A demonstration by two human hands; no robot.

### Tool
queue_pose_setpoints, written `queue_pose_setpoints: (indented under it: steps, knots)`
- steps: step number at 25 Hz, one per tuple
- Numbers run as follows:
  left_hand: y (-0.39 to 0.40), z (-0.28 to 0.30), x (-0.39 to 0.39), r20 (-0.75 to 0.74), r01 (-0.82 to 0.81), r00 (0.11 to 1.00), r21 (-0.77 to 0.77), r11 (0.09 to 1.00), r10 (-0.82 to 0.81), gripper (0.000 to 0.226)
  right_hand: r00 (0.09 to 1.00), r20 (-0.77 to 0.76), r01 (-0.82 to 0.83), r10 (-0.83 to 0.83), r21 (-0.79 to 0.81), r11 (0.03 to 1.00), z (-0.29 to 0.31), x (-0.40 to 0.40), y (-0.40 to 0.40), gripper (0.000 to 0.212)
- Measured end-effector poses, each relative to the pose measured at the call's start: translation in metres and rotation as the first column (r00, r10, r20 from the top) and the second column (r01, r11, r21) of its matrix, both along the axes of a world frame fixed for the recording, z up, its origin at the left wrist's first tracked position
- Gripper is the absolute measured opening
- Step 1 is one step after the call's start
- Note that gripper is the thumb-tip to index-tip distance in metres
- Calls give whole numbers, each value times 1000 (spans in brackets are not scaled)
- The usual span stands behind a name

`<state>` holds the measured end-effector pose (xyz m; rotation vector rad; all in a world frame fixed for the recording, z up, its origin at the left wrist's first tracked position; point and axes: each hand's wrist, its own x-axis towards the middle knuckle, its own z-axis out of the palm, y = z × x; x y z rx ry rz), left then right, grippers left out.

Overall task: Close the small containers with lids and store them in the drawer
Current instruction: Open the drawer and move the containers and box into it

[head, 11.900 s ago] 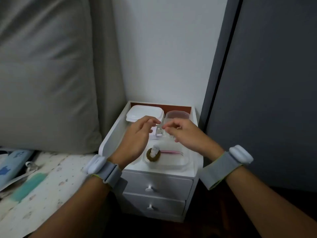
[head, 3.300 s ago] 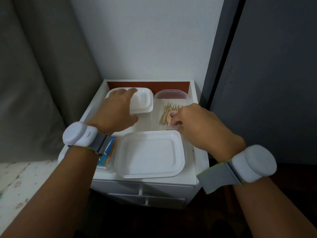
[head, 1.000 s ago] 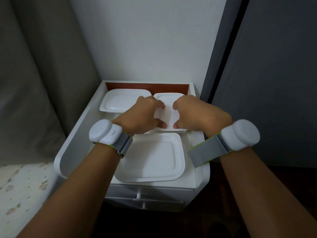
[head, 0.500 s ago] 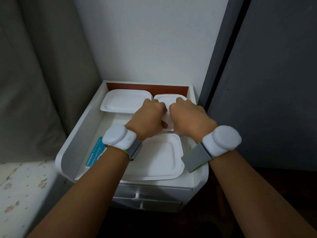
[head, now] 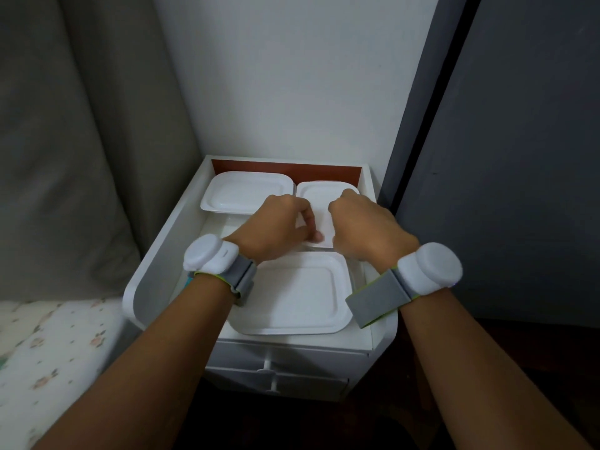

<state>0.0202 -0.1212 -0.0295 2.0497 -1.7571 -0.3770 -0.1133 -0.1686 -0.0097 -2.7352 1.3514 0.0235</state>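
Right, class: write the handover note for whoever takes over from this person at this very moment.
Left hand and right hand: both pressing on the back-right lid, fingers curled at its edges.
Things: three white-lidded containers on top of the white drawer unit: back-left container, back-right one under the hands, front container.
Done: all three lids on; back-right seal unconfirmed.
Left: open a drawer, store all three.

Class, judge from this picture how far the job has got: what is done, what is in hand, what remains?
Done: the front lid and back-left lid sit on their containers. In hand: the left hand and right hand press the back-right lid. Left: storing all three; both drawers look shut.
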Motion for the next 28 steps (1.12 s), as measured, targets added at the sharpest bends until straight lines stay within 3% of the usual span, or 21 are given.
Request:
queue_pose_setpoints:
  steps: [2, 6, 12, 18, 20, 22, 25, 28]
  knots:
    - [5, 2, -4, 26, 9, 1000, -51, 999, -8, 16, 999, 51, 6, -7, 20, 1000, 0, -2, 0, 15]
    - [21, 7, 0, 55, -48, 997, -151, 987, 56, 19, 992, 128, -5, 0, 39, 999, -4, -1, 8, 37]
    - [81, 12, 15, -5, -131, 991, -160, 978, 131, 14, 932, 284, -232, 225, -11, 973, 2, -4, 47, 31]
    - [142, 16, 19, -33, -163, 987, -144, 976, 160, 8, 913, 177, -363, 368, -57, 930, -6, -7, 89, 24]
    - [153, 18, 20, -104, -108, 990, -68, 992, 100, 8, 920, 157, -348, 358, -91, 933, -10, -8, 91, 25]
    - [165, 17, 16, -182, 14, 983, 133, 991, 10, 9, 930, 149, -323, 337, -107, 940, -15, -10, 99, 29]
    - [171, 8, 4, -284, 170, 957, 407, 898, -53, 13, 930, 182, -299, 318, -124, 946, -17, -12, 104, 32]
    - [170, 10, -2, -327, 307, 933, 497, 812, -153, 23, 933, 189, -285, 305, -126, 950, -21, -15, 107, 38]
